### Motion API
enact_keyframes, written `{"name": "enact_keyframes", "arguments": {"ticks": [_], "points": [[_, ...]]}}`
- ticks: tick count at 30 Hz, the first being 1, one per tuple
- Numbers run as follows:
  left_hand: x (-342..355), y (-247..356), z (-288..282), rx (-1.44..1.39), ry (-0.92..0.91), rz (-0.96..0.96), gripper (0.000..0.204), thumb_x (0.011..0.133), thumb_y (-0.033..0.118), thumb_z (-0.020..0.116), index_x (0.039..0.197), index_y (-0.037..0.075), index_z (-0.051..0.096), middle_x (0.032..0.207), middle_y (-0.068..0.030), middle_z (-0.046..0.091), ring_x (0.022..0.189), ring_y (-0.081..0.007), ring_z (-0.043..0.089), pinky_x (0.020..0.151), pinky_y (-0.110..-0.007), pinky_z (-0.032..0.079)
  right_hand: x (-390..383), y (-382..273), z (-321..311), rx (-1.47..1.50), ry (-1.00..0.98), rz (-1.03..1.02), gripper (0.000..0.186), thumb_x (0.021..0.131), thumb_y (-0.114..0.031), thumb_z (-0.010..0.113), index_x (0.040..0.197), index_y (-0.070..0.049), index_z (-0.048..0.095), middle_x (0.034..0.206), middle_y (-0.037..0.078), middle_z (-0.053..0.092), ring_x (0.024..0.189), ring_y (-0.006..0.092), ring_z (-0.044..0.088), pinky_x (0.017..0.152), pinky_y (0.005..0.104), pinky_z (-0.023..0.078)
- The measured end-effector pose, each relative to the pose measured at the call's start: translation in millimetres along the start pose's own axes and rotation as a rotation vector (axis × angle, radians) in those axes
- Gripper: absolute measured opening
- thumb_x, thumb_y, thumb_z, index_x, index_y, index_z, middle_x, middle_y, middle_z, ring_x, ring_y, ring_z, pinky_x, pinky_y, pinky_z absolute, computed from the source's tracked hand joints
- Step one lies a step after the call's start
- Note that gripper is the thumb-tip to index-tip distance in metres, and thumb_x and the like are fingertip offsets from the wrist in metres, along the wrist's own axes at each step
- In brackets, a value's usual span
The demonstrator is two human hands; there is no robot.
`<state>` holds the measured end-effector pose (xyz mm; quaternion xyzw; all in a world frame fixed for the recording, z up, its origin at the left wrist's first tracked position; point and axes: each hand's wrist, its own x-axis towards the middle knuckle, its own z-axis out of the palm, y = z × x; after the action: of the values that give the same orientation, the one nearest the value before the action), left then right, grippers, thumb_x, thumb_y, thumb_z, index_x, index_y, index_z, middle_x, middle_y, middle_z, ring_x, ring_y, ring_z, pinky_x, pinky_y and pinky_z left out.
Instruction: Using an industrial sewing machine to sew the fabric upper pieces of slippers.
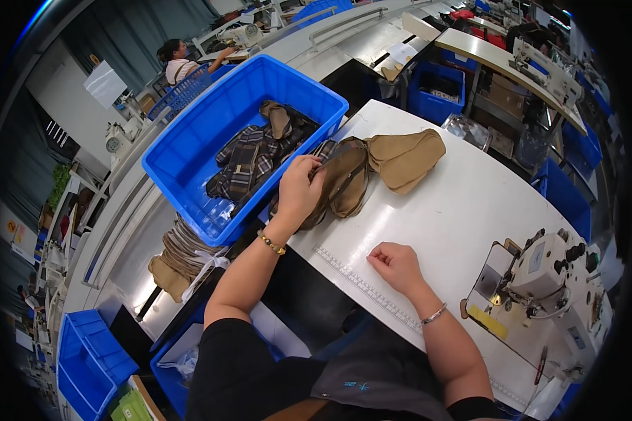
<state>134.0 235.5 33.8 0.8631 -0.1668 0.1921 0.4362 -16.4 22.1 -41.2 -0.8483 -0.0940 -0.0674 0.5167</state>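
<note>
My left hand grips a dark olive-brown fabric piece at the near side of a large blue bin. Plaid pieces and a brown one lie inside the bin. To the right of the held piece, flat tan sole-shaped pieces rest on the white table. My right hand hovers over or rests on the table near a printed ruler strip, fingers curled with nothing visible in them.
An industrial sewing machine occupies the table's right end. A tied tan stack lies left on a lower surface. Other blue bins surround the workstation. A person works at the upper left, beyond the large bin.
</note>
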Motion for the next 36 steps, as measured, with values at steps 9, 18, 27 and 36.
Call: {"name": "enact_keyframes", "arguments": {"ticks": [9, 18, 27, 36], "points": [[-21, 1, 43, 0.326, -0.339, -0.102, 0.032, 0.079, 0.027, 0.074, 0.092, -0.001, 0.065, 0.097, -0.0199, 0.064, 0.094, -0.0371, 0.062, 0.082, -0.043, 0.049, -1, 1, 1, 0.009, -0.006, 0.011, 0.010, 0.083, -0.012, 0.071, 0.082, -0.002, 0.070, 0.067, 0.007, 0.066, 0.054, 0.0107, 0.057, 0.053, 0.0247, 0.046], [0, 66, -23, 0.400, 0.031, 0.186, 0.080, 0.075, -0.007, 0.063, 0.147, 0.012, 0.035, 0.117, -0.0182, 0.053, 0.092, -0.0361, 0.062, 0.070, -0.042, 0.054, -1, 1, -1, -0.022, -0.008, 0.010, 0.010, 0.081, -0.013, 0.072, 0.082, -0.002, 0.070, 0.068, 0.008, 0.066, 0.055, 0.0126, 0.059, 0.055, 0.0260, 0.048], [-35, -34, 52, 1.132, -0.199, 0.333, 0.068, 0.078, 0.011, 0.066, 0.142, 0.004, 0.044, 0.125, -0.0149, 0.055, 0.096, -0.0248, 0.062, 0.066, -0.031, 0.058, 0, -7, 10, -0.034, -0.037, 0.020, 0.008, 0.081, -0.016, 0.070, 0.080, -0.008, 0.070, 0.068, 0.006, 0.067, 0.059, 0.0183, 0.064, 0.057, 0.0298, 0.049], [-16, 113, -29, 0.189, -0.171, 0.362, 0.030, 0.084, 0.016, 0.069, 0.112, 0.006, 0.068, 0.109, -0.0077, 0.069, 0.101, -0.0255, 0.064, 0.080, -0.038, 0.052, -2, 4, -1, -0.046, 0.014, -0.008, 0.010, 0.082, -0.016, 0.071, 0.082, -0.006, 0.070, 0.070, 0.007, 0.067, 0.060, 0.0177, 0.064, 0.057, 0.0297, 0.050]]}}
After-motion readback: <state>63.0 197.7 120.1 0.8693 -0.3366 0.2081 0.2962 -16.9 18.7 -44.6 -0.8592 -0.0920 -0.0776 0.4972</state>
